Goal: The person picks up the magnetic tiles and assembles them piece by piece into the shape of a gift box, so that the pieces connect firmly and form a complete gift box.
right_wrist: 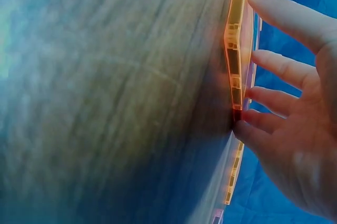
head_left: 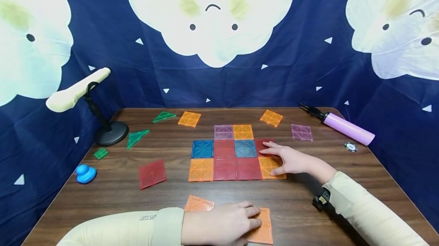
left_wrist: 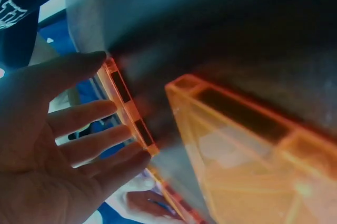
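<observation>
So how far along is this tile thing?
Partway, it seems. Done: a flat tile block, ten pieces laid edge to edge. In hand: the left hand touches a separate orange tile, and the right hand touches the block's right side. Perhaps left: loose pieces, such as the red tile at left and the purple tile at right.
</observation>
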`<state>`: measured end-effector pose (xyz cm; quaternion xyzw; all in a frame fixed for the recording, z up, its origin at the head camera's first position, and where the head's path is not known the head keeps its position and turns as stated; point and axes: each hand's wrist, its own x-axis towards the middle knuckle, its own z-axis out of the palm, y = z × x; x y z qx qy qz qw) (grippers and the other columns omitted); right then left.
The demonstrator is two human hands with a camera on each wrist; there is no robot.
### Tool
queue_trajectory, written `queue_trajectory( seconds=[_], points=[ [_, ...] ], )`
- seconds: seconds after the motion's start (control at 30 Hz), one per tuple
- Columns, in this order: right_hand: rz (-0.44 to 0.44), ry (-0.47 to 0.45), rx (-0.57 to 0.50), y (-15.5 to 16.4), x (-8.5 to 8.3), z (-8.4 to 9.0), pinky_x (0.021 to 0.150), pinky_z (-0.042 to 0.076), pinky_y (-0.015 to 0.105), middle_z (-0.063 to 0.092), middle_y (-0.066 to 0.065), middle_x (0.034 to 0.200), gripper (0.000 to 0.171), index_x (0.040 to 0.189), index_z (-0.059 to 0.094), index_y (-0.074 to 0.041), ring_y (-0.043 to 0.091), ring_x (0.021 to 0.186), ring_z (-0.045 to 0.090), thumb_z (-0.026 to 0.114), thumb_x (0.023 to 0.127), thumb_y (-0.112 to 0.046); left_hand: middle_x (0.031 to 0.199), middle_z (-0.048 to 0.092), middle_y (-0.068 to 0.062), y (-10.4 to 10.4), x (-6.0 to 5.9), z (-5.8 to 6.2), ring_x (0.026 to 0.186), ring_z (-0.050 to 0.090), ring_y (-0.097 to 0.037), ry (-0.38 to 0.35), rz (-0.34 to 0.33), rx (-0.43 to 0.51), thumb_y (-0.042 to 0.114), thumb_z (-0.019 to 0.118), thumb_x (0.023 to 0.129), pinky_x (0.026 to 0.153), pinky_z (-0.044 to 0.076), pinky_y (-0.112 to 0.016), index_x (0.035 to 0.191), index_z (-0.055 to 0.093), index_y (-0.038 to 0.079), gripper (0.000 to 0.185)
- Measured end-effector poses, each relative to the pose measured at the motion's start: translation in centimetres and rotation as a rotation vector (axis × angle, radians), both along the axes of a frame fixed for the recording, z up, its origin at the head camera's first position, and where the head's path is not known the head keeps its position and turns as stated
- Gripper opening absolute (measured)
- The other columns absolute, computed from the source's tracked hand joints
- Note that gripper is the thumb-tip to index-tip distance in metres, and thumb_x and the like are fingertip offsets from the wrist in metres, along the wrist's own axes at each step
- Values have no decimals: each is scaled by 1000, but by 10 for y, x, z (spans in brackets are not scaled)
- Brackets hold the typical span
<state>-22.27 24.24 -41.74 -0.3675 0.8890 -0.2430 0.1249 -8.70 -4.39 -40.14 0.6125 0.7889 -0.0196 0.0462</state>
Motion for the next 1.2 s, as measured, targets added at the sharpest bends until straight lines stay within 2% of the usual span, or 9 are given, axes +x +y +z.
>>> queue_trajectory(
  seconds=[0.2, 0.33, 0.5, 0.8, 0.87, 0.97, 1.1, 1.2],
  points=[
    [-15, -7, -19, -1, 3, -1, 110, 28, 68, 32, 29, 159, 74, 145, 55, -2, 52, 145, 27, 84, 84, -32, 129, 64, -4, 0, -9, -6, 118, 56, -15, 142, 42, 70, 33, 71, 96, 100, 45, -21, 128, 69, 13, 38],
    [-17, -14, -15, -2, 4, -1, 110, 28, 69, 32, 29, 159, 73, 145, 55, -2, 52, 144, 27, 84, 84, -32, 120, 66, 0, 2, -19, -5, 111, 56, -14, 189, 67, 79, 33, 74, 93, 96, 45, -22, 120, 71, 15, 32],
    [-11, -14, -20, -4, 4, -1, 110, 28, 69, 32, 30, 158, 73, 144, 56, -2, 53, 144, 28, 84, 84, -31, 114, 66, 2, 4, -30, -5, 104, 56, -13, 231, 69, 55, 34, 75, 92, 92, 44, -23, 117, 72, 17, 30],
    [-36, -10, -4, 4, 4, -1, 110, 26, 69, 30, 28, 160, 74, 146, 55, -3, 52, 145, 27, 83, 85, -34, 113, 67, 3, 10, -43, -4, 98, 57, -13, 248, 74, 34, 33, 74, 92, 90, 43, -24, 113, 73, 18, 27],
    [-36, 0, -8, 6, 5, 0, 110, 27, 69, 31, 29, 159, 74, 145, 55, -3, 52, 144, 28, 83, 84, -34, 111, 66, 4, 11, -45, -4, 99, 57, -13, 241, 77, 35, 33, 74, 92, 92, 44, -24, 114, 73, 18, 26],
    [-28, 9, -19, 6, 5, 1, 109, 28, 70, 32, 30, 158, 73, 145, 56, -3, 53, 143, 29, 83, 84, -34, 122, 66, 1, 9, -46, -2, 109, 58, -13, 195, 94, 26, 33, 73, 93, 98, 43, -22, 123, 71, 16, 34],
    [-13, 0, -20, 3, 3, 0, 109, 28, 70, 32, 30, 158, 74, 145, 55, -3, 53, 144, 28, 83, 85, -35, 139, 60, -4, -10, -45, 6, 126, 55, -14, 46, 157, 46, 31, 72, 96, 107, 41, -24, 137, 63, 13, 46],
    [-10, -24, -18, 3, 2, 0, 110, 26, 70, 30, 29, 160, 75, 146, 54, -3, 52, 145, 26, 83, 85, -36, 140, 60, -6, -40, -43, 16, 130, 53, -15, -71, 181, 105, 26, 72, 97, 108, 40, -25, 137, 63, 10, 44]
  ],
)
